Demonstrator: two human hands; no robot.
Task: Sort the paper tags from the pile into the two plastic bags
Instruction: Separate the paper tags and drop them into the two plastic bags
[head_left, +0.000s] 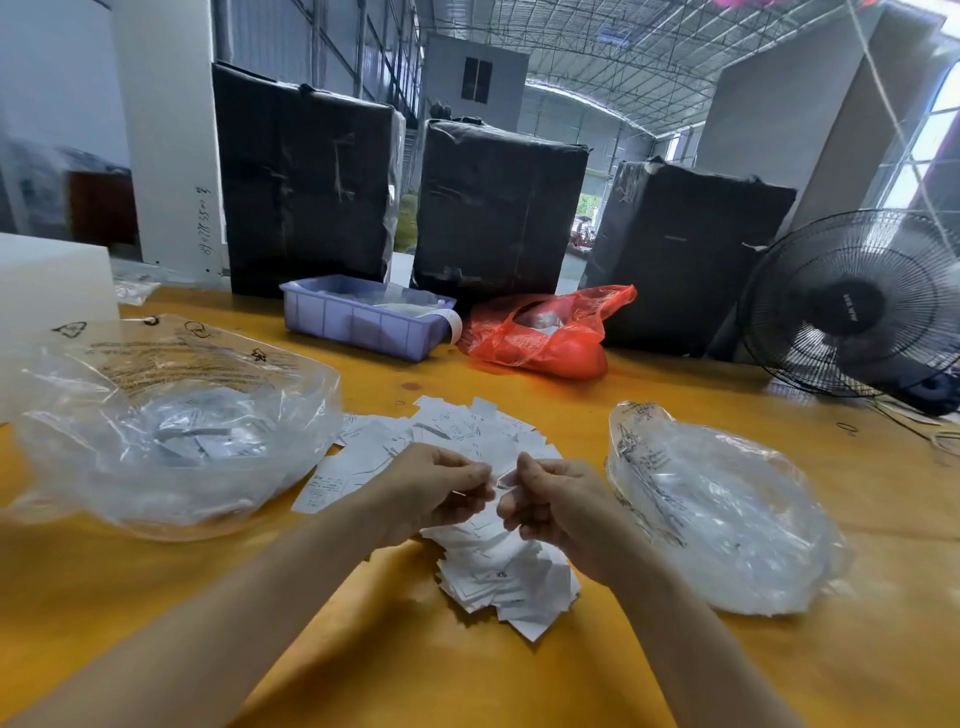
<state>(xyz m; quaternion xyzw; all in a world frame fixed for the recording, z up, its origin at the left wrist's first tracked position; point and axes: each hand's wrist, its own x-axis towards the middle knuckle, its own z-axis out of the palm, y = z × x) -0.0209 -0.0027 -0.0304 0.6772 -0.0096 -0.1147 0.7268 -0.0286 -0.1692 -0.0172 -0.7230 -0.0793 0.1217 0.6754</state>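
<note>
A pile of white paper tags (498, 566) lies spread over the middle of the yellow table (467, 675). My left hand (436, 493) and my right hand (558, 506) hover close together above the pile, fingers curled, both pinching small white tags (501, 480) between them. A large clear plastic bag (171, 431) with several tags inside lies open at the left. A second clear plastic bag (727, 514) lies at the right, its contents hard to make out.
A purple plastic bin (363, 322) and a red plastic bag (545, 332) sit at the back of the table. Three black wrapped bales (498, 208) stand behind them. A black fan (852, 306) is at the right edge, a white box (47, 291) at the left.
</note>
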